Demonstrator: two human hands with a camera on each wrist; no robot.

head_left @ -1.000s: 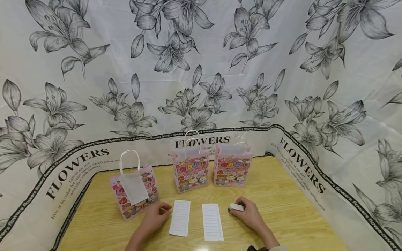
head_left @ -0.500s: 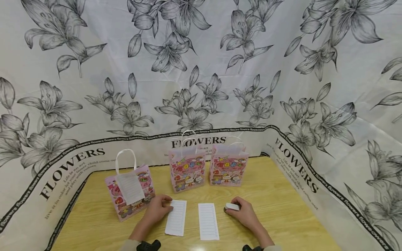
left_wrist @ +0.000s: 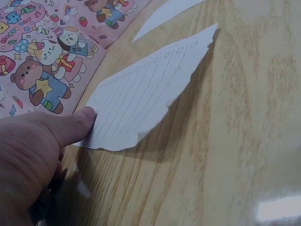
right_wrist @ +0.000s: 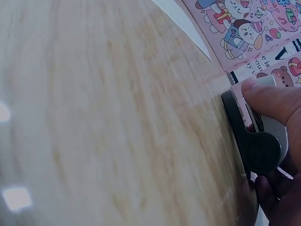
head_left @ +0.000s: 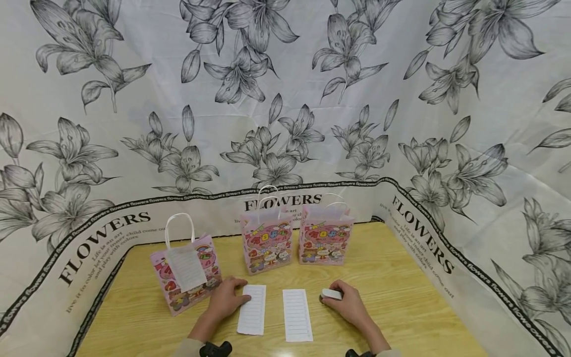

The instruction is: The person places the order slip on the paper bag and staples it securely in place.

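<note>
Lined slip (head_left: 252,313), white, one: landmark for this entry. Over the tabletop (head_left: 392,297), long axis running away from the person, one long edge toward the left hand. Ragged edge, in the left wrist view, stands slightly off the wood, shadow beneath.

Left hand (head_left: 226,297): nearer of the two, at the landmark slip's far left corner. Fingers drawn to an apparent pinch on it, thumb over the edge, pointing across the long axis; fingertips underneath hidden. From the thumb the slip extends rightward and back toward the person.

Right hand (head_left: 351,302): well to the right of the landmark slip. Fingers curled round a small stapler, by its look (head_left: 331,294), thumb on the pale upper part. Stapler's long axis lies roughly crosswise to the landmark slip's.

Second slip (head_left: 297,315): between landmark slip and stapler, near parallel to the former, apart from both hands.

Left bag, pink (head_left: 183,297): left of the landmark slip; third slip (head_left: 186,267) against its front.

Middle bag (head_left: 269,243): beyond the landmark slip.

Right bag (head_left: 325,243): beyond it, farther right.
</note>
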